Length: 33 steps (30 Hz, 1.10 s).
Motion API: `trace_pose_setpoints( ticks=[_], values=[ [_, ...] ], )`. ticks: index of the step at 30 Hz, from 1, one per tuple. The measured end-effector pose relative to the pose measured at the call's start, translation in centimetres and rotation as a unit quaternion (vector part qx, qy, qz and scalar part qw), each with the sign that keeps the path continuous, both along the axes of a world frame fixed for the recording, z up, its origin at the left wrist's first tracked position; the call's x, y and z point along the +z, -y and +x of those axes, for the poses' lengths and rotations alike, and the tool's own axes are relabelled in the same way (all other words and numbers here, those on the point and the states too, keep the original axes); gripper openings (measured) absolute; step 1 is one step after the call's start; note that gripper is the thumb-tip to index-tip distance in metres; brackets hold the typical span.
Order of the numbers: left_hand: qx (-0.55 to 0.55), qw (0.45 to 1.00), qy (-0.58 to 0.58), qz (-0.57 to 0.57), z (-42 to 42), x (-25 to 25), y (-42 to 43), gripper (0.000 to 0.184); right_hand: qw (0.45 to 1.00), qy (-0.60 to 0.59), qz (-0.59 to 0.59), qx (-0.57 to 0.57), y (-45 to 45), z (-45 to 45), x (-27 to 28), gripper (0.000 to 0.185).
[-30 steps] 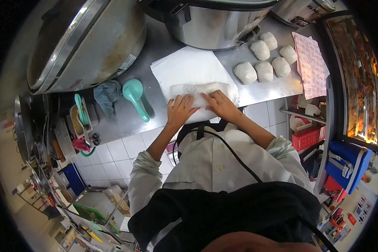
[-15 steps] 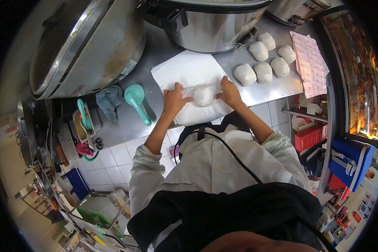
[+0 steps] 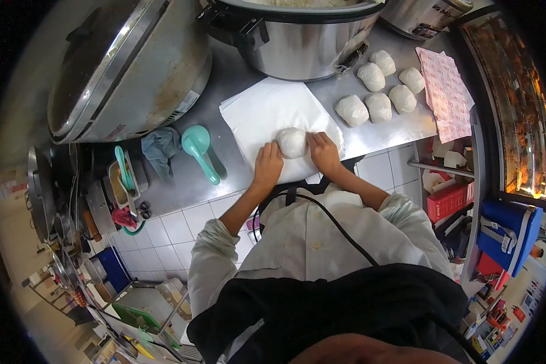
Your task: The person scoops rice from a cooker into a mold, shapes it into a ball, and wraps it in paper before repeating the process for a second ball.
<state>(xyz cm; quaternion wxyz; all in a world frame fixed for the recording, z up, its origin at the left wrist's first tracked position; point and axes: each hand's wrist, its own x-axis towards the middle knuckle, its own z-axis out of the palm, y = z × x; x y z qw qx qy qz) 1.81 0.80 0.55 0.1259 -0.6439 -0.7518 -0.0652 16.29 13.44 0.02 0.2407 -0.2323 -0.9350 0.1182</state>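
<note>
A round bundle wrapped in white paper (image 3: 292, 142) sits on a stack of white paper sheets (image 3: 255, 106) on the steel counter. My left hand (image 3: 269, 162) is at the bundle's left side, its fingers closed at the paper there. On the other side, my right hand (image 3: 323, 151) has its fingers closed at the bundle's right edge. Several wrapped bundles (image 3: 379, 107) rest on the counter to the right of the sheets. A turquoise scoop (image 3: 199, 147) lies to the left of the sheets.
Behind the sheets stands a steel cooker (image 3: 312, 45) with white food inside. A large grey cooker (image 3: 145, 73) is at the left, beside a blue cloth (image 3: 160, 150) and a tray of utensils (image 3: 122, 176). Pink printed papers (image 3: 443, 91) lie near a lit display case (image 3: 515, 103).
The paper has gone from a wide, flat roll to a compact round bundle. Both my hands have come closer together around it, with their fingers folded in at its sides.
</note>
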Motion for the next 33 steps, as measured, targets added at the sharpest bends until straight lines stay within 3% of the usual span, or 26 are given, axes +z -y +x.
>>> trace_pose_setpoints(
  ticks=[2,4,5,7,8,10,11,12,14,16,18,20,22,23,24,25,27,28,30,32,33],
  values=[
    [0.023,0.998,0.052,-0.025,0.9,-0.4,0.3,0.028,0.997,-0.032,-0.059,-0.024,0.9,-0.2,0.2,0.025],
    [0.065,0.977,0.201,0.0,1.2,-1.2,0.5,0.035,0.966,-0.099,-0.222,-0.086,1.7,-0.8,0.5,0.029],
    [0.061,0.977,0.202,-0.001,1.4,-1.6,0.8,0.035,0.966,-0.099,-0.222,-0.09,2.1,-1.1,0.5,0.029],
    [0.035,0.986,0.161,-0.029,1.2,-0.2,0.7,0.036,0.924,-0.141,-0.342,-0.097,2.5,-2.4,0.1,0.049],
    [0.03,0.986,0.16,-0.028,1.1,-0.3,0.8,0.036,0.924,-0.144,-0.341,-0.1,2.9,-3.2,-0.1,0.049],
    [0.068,0.975,0.21,-0.011,1.1,-0.4,0.8,0.038,0.915,-0.197,-0.336,-0.11,3.4,-4.6,0.0,0.069],
    [0.065,0.976,0.207,-0.011,1.1,-0.5,1.0,0.038,0.877,-0.184,-0.43,-0.108,3.3,-4.8,0.0,0.076],
    [0.078,0.969,0.235,0.006,1.1,-0.3,1.1,0.039,0.877,-0.188,-0.429,-0.11,3.3,-4.9,0.6,0.076],
    [0.086,0.962,0.259,0.022,1.0,0.1,1.4,0.04,0.813,-0.169,-0.548,-0.099,3.2,-5.2,1.9,0.072],
    [0.086,0.879,0.454,0.113,0.8,0.4,1.5,0.041,0.804,-0.194,-0.557,-0.077,2.9,-5.6,1.6,0.072],
    [0.085,0.854,0.5,0.115,0.5,1.1,0.7,0.05,0.777,-0.231,-0.585,-0.023,2.6,-5.6,1.5,0.075],
    [0.03,0.636,0.726,0.26,1.3,2.9,-0.8,0.061,0.751,-0.243,-0.614,0.018,2.3,-5.2,3.7,0.078],
    [0.033,0.627,0.742,0.236,1.2,3.8,-1.9,0.067,0.725,-0.255,-0.637,0.059,1.4,-5.0,5.1,0.08],
    [0.035,0.584,0.776,0.237,1.6,4.1,-2.6,0.065,0.851,-0.225,-0.474,0.02,0.7,-4.8,5.4,0.08],
    [0.038,0.538,0.808,0.235,2.0,4.4,-3.3,0.063,0.939,-0.185,-0.29,-0.022,0.2,-4.5,6.1,0.081],
    [0.034,0.538,0.809,0.233,2.4,4.6,-3.9,0.063,0.939,-0.186,-0.287,-0.025,-0.5,-3.9,6.8,0.081],
    [0.023,0.495,0.847,0.192,3.3,4.8,-5.0,0.061,0.813,-0.189,-0.551,-0.006,-2.0,-2.3,7.9,0.076],
    [0.018,0.495,0.849,0.187,3.8,4.6,-5.7,0.061,0.814,-0.193,-0.548,-0.011,-2.4,-1.4,7.8,0.076],
    [-0.067,0.587,0.797,0.125,4.4,4.0,-6.9,0.064,0.74,-0.237,-0.617,-0.128,-3.1,0.9,7.0,0.07],
    [-0.062,0.61,0.787,0.065,4.8,7.1,-7.4,0.057,0.647,-0.333,-0.66,-0.187,-4.3,3.7,5.5,0.073],
    [-0.058,0.692,0.718,0.052,4.4,8.2,-7.6,0.053,0.622,-0.367,-0.648,-0.242,-5.0,5.3,5.2,0.074]
  ],
)
